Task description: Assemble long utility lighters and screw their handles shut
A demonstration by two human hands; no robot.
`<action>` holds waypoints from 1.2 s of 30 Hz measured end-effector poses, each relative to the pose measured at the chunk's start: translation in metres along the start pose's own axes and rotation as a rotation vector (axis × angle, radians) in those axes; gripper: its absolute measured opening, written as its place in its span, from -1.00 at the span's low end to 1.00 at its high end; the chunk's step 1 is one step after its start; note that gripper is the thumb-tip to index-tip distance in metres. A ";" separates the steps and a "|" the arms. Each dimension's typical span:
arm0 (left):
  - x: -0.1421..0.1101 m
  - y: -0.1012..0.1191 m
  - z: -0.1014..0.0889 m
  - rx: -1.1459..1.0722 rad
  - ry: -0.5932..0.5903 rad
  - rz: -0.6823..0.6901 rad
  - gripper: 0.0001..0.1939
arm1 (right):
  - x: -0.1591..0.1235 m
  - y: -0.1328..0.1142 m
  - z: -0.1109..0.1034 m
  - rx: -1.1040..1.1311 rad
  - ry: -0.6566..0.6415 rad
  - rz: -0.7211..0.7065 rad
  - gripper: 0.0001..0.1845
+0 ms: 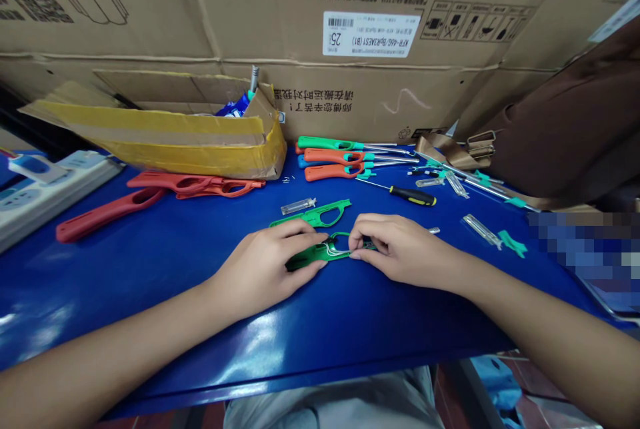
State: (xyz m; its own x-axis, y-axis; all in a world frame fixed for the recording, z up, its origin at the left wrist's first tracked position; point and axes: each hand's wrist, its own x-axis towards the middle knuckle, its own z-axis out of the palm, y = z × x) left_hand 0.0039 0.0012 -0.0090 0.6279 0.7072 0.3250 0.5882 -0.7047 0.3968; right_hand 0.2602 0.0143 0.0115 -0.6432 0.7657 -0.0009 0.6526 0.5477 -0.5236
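Observation:
Between my two hands lies a green lighter shell half point(320, 252), its hollow side up, with white wires showing inside. My left hand point(277, 259) grips its handle end, thumb at the near edge and fingers over the far edge. At the trigger-loop end, my right hand point(387, 242) pinches with thumb and forefinger; the fingers partly cover what is there. Just beyond my hands rests another green shell half point(320, 214). Next to it is a clear fuel tank point(299, 206).
Red shells point(195, 184) lie at left by a taped cardboard box point(190, 146) and a power strip point(55, 192). Assembled-looking lighters point(330, 157), a screwdriver point(413, 196), metal tubes point(480, 179) and clear tanks point(481, 230) are beyond my right hand. Large cartons point(225, 16) stand behind.

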 end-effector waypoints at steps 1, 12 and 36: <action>0.000 0.000 0.000 -0.003 0.001 0.000 -0.69 | 0.000 0.000 -0.001 0.001 -0.002 0.004 -0.97; 0.000 0.000 -0.002 -0.001 -0.033 -0.006 -0.66 | -0.006 -0.001 -0.006 0.142 -0.054 -0.178 -0.87; -0.002 -0.002 0.006 -0.017 0.017 0.074 -0.54 | 0.004 0.011 0.012 -0.172 0.243 -0.361 -0.73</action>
State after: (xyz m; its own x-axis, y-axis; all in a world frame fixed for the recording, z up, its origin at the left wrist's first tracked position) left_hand 0.0049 0.0012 -0.0158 0.6604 0.6541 0.3688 0.5315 -0.7541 0.3858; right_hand 0.2600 0.0200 -0.0044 -0.7423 0.5617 0.3653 0.4745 0.8256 -0.3053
